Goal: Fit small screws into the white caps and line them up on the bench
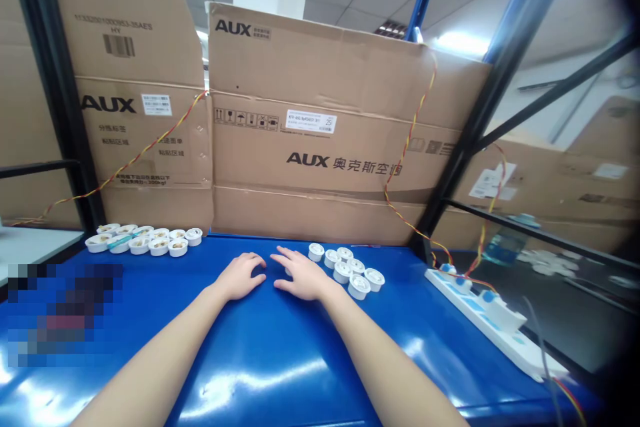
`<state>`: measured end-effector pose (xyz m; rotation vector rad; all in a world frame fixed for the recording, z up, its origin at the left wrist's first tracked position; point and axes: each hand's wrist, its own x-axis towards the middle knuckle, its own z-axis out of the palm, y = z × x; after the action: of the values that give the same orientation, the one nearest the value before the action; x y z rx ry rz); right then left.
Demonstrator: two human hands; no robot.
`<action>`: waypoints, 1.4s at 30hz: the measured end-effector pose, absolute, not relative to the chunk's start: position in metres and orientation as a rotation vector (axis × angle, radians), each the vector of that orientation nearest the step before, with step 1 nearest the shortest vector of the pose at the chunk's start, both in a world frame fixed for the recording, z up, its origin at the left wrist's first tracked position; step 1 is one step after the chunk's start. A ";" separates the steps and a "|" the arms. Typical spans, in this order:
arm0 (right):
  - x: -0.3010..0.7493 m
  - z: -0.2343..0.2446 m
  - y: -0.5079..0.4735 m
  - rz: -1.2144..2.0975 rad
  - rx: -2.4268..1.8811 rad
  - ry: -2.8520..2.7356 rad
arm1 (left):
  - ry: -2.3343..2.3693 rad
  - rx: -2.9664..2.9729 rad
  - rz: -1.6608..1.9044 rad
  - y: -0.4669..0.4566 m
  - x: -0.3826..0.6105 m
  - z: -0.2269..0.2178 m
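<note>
My left hand (241,276) and my right hand (300,273) rest palm down on the blue table top (215,360), fingertips close together and holding nothing. To the right of my right hand stands a cluster of several empty-looking white round plastic cups (346,268), the nearest just beside my fingers. Further left, beyond my left hand, lies a second group of several white cups (143,240) with tan contents. A teal-green item (120,243) lies across them, but I cannot tell what it is.
A white power strip (475,317) lies along the table's right side, with a twisted red-yellow wire (415,223) rising from it. Cardboard AUX boxes (320,147) stand behind the table, within a blue-black metal rack (505,67). A pixelated patch (60,313) covers the table's left.
</note>
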<state>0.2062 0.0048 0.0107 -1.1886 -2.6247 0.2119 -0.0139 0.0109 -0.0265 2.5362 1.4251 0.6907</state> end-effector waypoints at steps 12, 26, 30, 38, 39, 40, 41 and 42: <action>0.222 0.024 0.005 0.192 -1.576 -2.557 | 1.387 2.468 0.738 0.006 -0.013 -0.023; 0.205 -0.002 0.010 0.348 -1.226 -2.519 | 1.159 2.530 0.687 -0.002 -0.005 -0.014; 0.212 -0.003 0.017 0.394 -1.306 -2.437 | 1.303 2.460 0.699 -0.002 -0.008 -0.013; 0.210 -0.004 0.018 0.397 -1.358 -2.347 | 1.371 2.298 0.752 -0.001 -0.010 -0.008; 0.210 -0.005 0.018 0.417 -1.340 -2.328 | 1.366 2.296 0.761 0.000 -0.010 -0.009; 0.210 -0.006 0.019 0.440 -1.327 -2.313 | 1.356 2.303 0.769 0.001 -0.010 -0.010; 0.210 -0.006 0.019 0.460 -1.320 -2.303 | 1.346 2.311 0.776 0.002 -0.010 -0.010; 0.210 -0.007 0.020 0.476 -1.320 -2.298 | 1.340 2.315 0.779 0.003 -0.011 -0.011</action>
<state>0.2102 0.0199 -0.0069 -1.3200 -2.2978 0.4762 -0.0109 0.0027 -0.0111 2.3153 1.3397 0.7787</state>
